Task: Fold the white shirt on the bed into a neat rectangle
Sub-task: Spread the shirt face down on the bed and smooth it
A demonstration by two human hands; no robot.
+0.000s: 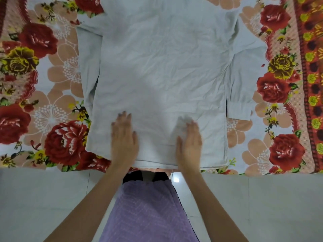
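My left hand [124, 135] and right hand [189, 139] press flat, apart, on the white shirt's [162, 67] near hem, its length running away from me.

I see a rose-printed sheet [52, 95], pale floor tiles [262, 198] below its edge, and purple patterned cloth [146, 212] at bottom centre.

The white shirt [162, 70] is spread flat on the flowered bed [43, 102], its hem at the near edge. The left hand [124, 138] and the right hand [189, 142] are laid flat on it near the hem.
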